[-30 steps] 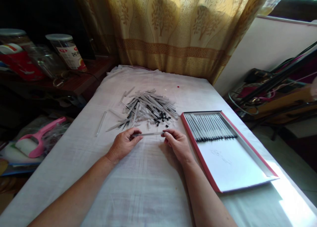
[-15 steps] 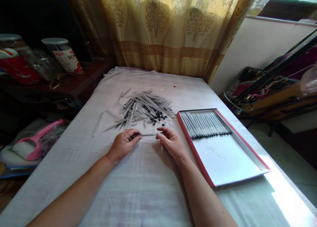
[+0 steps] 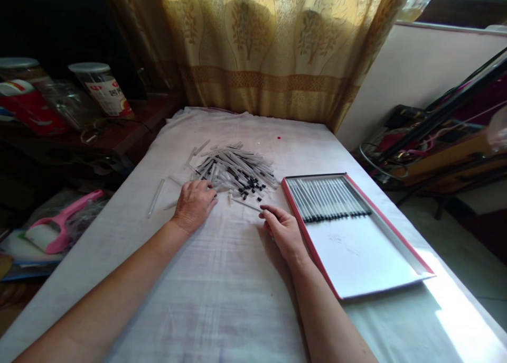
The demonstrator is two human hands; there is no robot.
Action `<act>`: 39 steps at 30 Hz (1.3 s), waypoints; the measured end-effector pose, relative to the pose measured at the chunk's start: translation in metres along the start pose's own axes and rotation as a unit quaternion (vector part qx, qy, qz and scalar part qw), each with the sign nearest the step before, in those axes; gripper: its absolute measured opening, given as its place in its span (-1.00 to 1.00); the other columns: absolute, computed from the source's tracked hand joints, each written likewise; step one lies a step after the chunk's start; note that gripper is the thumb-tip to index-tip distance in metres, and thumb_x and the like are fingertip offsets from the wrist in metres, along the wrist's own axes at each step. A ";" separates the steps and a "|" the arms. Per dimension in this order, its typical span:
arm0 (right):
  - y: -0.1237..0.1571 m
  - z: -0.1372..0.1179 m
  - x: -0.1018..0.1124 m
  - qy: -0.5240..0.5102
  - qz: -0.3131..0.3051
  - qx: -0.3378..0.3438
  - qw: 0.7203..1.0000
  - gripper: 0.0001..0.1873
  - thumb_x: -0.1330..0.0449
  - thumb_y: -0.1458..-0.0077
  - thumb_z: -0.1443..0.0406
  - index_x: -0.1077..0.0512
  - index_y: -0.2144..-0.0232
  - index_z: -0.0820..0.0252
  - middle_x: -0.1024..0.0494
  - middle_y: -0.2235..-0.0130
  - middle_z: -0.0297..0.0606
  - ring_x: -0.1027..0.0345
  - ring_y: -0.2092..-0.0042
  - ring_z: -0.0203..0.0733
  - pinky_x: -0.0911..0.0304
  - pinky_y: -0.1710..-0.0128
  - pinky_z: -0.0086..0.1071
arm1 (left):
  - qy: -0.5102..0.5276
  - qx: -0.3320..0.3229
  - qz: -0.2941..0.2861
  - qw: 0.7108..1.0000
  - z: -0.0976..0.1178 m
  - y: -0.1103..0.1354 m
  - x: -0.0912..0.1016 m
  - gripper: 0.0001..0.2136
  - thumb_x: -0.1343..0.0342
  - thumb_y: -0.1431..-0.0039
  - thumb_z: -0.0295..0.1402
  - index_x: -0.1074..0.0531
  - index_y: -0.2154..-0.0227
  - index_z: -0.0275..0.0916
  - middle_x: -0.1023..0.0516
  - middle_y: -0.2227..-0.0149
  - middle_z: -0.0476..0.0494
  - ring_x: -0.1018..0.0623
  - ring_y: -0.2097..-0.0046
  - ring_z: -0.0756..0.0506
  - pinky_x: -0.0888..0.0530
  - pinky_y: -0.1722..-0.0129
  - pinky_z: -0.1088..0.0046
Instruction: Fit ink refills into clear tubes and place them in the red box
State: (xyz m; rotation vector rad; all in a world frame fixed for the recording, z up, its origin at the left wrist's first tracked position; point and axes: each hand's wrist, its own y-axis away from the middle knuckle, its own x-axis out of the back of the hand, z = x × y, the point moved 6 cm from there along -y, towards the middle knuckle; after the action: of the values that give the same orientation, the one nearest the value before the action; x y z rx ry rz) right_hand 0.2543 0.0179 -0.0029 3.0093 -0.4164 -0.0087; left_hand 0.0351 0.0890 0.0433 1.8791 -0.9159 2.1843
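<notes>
My right hand [image 3: 284,232] is closed, its thumb and fingers pinching one end of a slim clear pen [image 3: 247,205] that points left toward the heap. At the heap's near left edge, my left hand [image 3: 195,202] lies palm down over the pen parts, fingers loosely bent and a little apart; its fingertips are partly hidden. The heap of pen parts [image 3: 237,165] has clear tubes, dark refills and small black caps [image 3: 253,183]. Right of my right hand is a red-edged shallow box [image 3: 312,252], in which a row of clear pens [image 3: 327,199] lies with black ends toward me.
A lone clear tube [image 3: 156,198] lies left of the heap on the white cloth [image 3: 190,294]. Beyond the heap is a tiny red piece [image 3: 279,138]. Jars [image 3: 103,91] stand on a dark cabinet at left, above a pink-handled roller [image 3: 59,220]. A patterned curtain [image 3: 253,46] hangs behind.
My left hand has let go of the pen's left end and moved up and left onto the heap. My right hand keeps the pen, now tilted, and has shifted slightly right.
</notes>
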 end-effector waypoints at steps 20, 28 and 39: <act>0.012 -0.003 -0.016 -0.065 -0.063 -0.056 0.994 -0.76 -0.27 0.16 0.19 -0.59 0.41 0.20 -0.42 0.54 -0.34 -0.11 0.59 -0.41 0.06 0.65 -0.50 | 0.729 0.399 0.042 0.555 0.004 0.052 -0.031 -0.75 -0.27 -0.04 -0.27 -0.40 0.25 -0.22 -0.61 0.24 -0.05 -0.58 0.35 0.06 -0.54 0.29 0.52; 0.014 -0.003 -0.019 0.015 -0.066 -0.030 0.997 -0.72 -0.22 0.07 0.18 -0.59 0.33 0.21 -0.47 0.51 -0.33 -0.17 0.57 -0.39 -0.02 0.63 -0.51 | 0.735 0.395 0.048 0.550 0.012 0.051 -0.027 -0.61 -0.40 0.18 -0.23 -0.43 0.29 -0.24 -0.61 0.30 -0.02 -0.56 0.40 0.06 -0.49 0.39 0.58; 0.015 -0.012 -0.020 0.144 -0.105 0.078 0.981 -0.75 -0.21 -0.01 0.19 -0.61 0.29 0.14 -0.66 0.26 -0.19 -0.51 0.21 -0.09 -0.39 0.16 -0.25 | 0.678 0.373 0.010 0.634 0.023 0.051 -0.026 -0.59 -0.37 0.20 -0.11 -0.41 0.36 -0.25 -0.62 0.34 -0.06 -0.56 0.41 0.00 -0.44 0.41 0.53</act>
State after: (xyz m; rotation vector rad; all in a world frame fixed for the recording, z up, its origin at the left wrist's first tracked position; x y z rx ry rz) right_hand 0.2315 0.0104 0.0105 3.1221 -0.0722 0.4582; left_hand 0.0369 0.0436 0.0013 -0.2396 0.3479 3.1058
